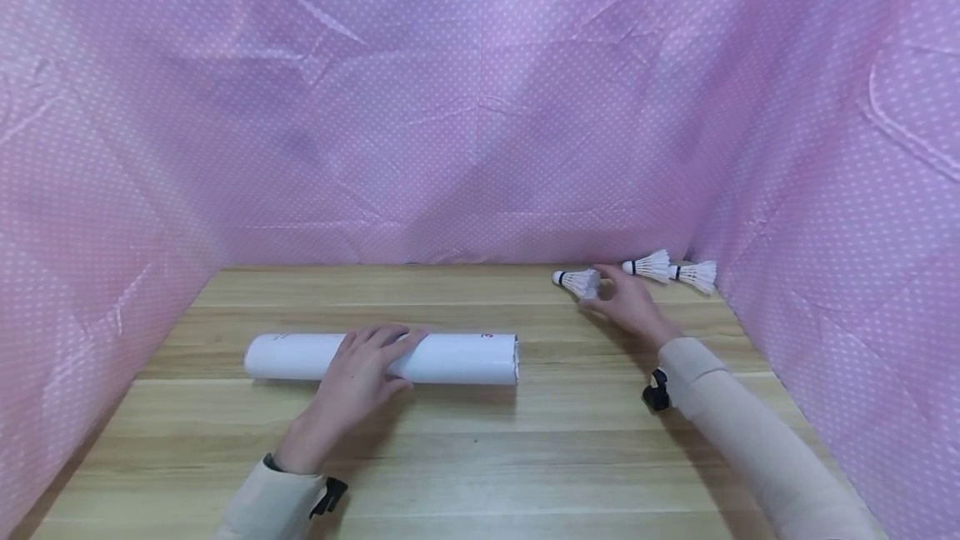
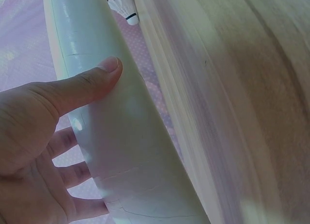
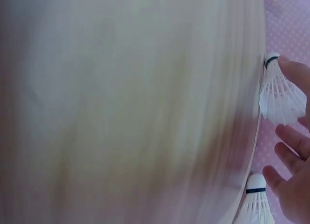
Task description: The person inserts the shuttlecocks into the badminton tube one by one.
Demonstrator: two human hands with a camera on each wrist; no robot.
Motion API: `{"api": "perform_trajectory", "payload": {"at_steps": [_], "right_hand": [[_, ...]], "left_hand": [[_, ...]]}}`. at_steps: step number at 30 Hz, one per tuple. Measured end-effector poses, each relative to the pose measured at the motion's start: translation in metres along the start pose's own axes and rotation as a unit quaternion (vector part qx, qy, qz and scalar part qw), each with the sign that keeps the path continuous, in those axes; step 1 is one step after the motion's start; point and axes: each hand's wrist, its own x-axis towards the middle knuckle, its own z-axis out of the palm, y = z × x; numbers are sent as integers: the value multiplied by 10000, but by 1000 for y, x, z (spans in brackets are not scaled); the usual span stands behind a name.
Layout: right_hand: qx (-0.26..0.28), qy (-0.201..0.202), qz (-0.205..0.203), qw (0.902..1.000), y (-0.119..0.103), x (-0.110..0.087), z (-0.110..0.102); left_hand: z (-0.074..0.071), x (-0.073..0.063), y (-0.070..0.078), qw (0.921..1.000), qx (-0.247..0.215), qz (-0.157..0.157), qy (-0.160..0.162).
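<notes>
A long white tube [image 1: 457,359] lies across the wooden table. My left hand [image 1: 360,377] grips it near its middle, the thumb [image 2: 94,86] on the near side and the fingers reaching over the far side. At the back right, a white feather shuttlecock [image 1: 576,282] with a dark band lies with its cork to the left. My right hand [image 1: 626,298] holds it by the feather skirt between thumb and forefinger. In the right wrist view the shuttlecock [image 3: 281,91] shows beside the thumb [image 3: 295,71], with the other fingers spread below it.
Right of that hand, a second shuttlecock [image 1: 648,266] and a third shuttlecock [image 1: 696,275] lie close together by the table's back right corner. Pink dotted cloth [image 1: 480,107] walls the wooden table [image 1: 480,465] at the back and both sides.
</notes>
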Motion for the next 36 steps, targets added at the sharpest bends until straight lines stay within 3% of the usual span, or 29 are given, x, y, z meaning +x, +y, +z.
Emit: {"api": "perform_trajectory", "payload": {"at_steps": [7, 16, 22, 28, 36], "right_hand": [[301, 164, 328, 9989, -7, 1, 7], [1524, 316, 810, 9845, -17, -2, 13], [2229, 31, 979, 9699, -30, -10, 15], [2307, -351, 1052, 9667, -43, -20, 19], [2591, -556, 1157, 9573, -54, -32, 23]], "left_hand": [[0, -1, 0, 10000, 7, -10, 12], [0, -1, 1, 10000, -7, -99, 5], [-2, -2, 0, 9999, -30, -115, 5], [-3, -4, 0, 9999, -32, -97, 18], [-7, -5, 2, 9998, -62, -197, -48]]}}
